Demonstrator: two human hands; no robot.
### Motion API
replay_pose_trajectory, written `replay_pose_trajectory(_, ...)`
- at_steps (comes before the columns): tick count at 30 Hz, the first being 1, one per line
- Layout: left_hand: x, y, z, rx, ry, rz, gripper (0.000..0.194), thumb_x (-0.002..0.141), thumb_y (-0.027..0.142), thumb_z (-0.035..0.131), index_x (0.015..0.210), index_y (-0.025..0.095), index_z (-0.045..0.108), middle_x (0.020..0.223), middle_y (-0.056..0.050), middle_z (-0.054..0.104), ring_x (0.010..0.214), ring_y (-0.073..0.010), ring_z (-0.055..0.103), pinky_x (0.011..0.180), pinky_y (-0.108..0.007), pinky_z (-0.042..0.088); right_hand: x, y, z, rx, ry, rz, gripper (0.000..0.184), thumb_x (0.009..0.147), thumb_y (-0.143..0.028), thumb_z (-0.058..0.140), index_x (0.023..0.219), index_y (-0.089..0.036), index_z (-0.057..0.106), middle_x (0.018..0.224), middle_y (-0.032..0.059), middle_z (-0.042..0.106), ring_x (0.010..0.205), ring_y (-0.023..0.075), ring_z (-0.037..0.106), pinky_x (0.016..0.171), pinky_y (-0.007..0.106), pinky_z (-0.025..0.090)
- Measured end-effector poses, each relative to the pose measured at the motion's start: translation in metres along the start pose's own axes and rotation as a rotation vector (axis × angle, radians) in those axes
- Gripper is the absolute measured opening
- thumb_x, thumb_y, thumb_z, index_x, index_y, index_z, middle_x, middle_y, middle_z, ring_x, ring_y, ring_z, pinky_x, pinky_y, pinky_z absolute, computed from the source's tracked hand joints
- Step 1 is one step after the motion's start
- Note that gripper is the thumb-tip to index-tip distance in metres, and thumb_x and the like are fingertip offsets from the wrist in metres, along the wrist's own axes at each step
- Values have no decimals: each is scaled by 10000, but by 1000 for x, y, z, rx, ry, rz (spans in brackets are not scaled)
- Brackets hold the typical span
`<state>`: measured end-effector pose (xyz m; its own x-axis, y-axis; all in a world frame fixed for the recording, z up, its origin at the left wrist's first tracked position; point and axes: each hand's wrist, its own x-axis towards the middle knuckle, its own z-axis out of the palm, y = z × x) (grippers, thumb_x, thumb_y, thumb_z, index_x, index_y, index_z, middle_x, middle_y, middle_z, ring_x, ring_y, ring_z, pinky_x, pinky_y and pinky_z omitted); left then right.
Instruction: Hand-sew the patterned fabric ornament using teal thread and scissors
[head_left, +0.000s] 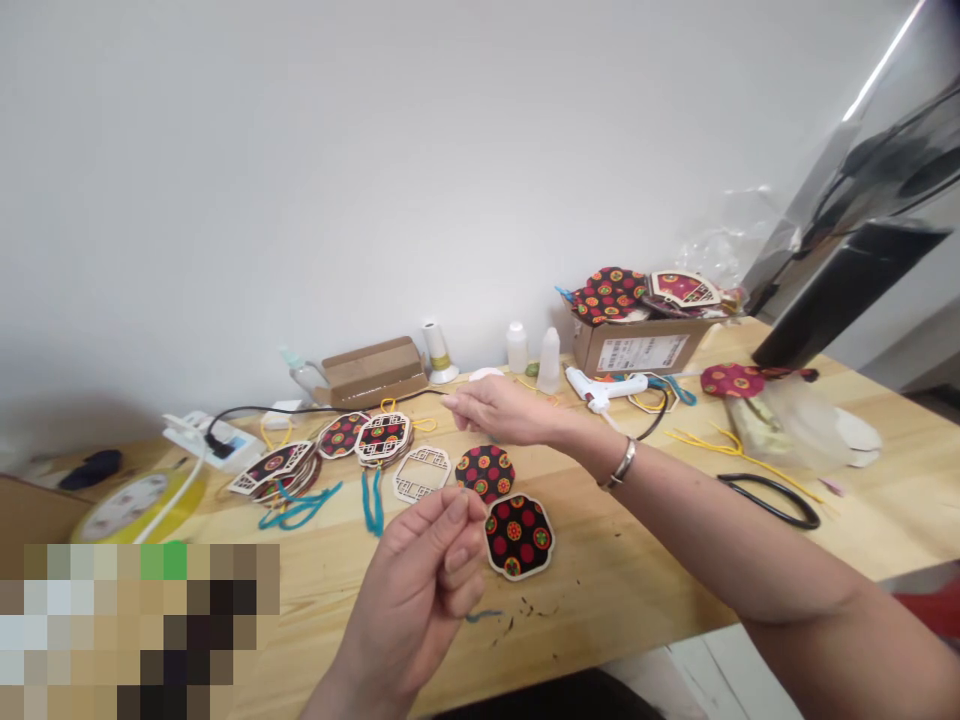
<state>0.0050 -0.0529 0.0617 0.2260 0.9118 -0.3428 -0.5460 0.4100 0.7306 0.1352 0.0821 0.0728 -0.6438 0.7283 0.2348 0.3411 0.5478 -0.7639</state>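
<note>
My left hand [431,575] is closed in a pinch above the front of the table; whatever is between its fingertips is too small to make out. Farther back, my right hand [499,410], with a silver bracelet on the wrist, also has its fingers pressed together, and I cannot see what they hold. Just beyond my left fingertips lies a scalloped piece with black floral cloth and a pale wooden edge [519,537]. Behind it are a round floral cloth piece [486,473] and a bare wooden lattice frame [421,474].
Finished lattice ornaments [382,437] with teal cords lie left. A white glue gun [606,387] rests at the back right, before a cardboard box [641,345] of floral pieces. Along the wall stand a bottle [550,362] and a thread spool [437,353]. A black cable crosses behind.
</note>
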Motion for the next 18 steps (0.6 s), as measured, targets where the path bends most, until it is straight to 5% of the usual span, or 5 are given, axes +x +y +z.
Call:
replay_pose_trajectory(7,-1,5,-6,9,47,29,171,724,287,720,692,132,654,477,83,341,409,-13,142,346,-116,161,-12,2,-23,-212,-80,68,414,929,-364,395,667,-124,609,602,-3,541,573,90,457,588,214,322)
replay_pose_trajectory(14,17,13,-7,188,109,188,193,720,300,710,694,117,653,468,80,337,420,-19,177,379,-134,155,-56,39,-30,-527,101,344,346,920,-320,406,772,-136,658,718,67,646,659,151,541,593,246,334)
replay_pose_trajectory(18,19,12,-4,264,110,233,211,737,316,690,696,112,653,479,78,328,425,-21,186,396,-150,153,-64,50,-33,-627,71,423,231,852,-289,525,800,-157,708,781,99,689,752,202,595,645,269,369)
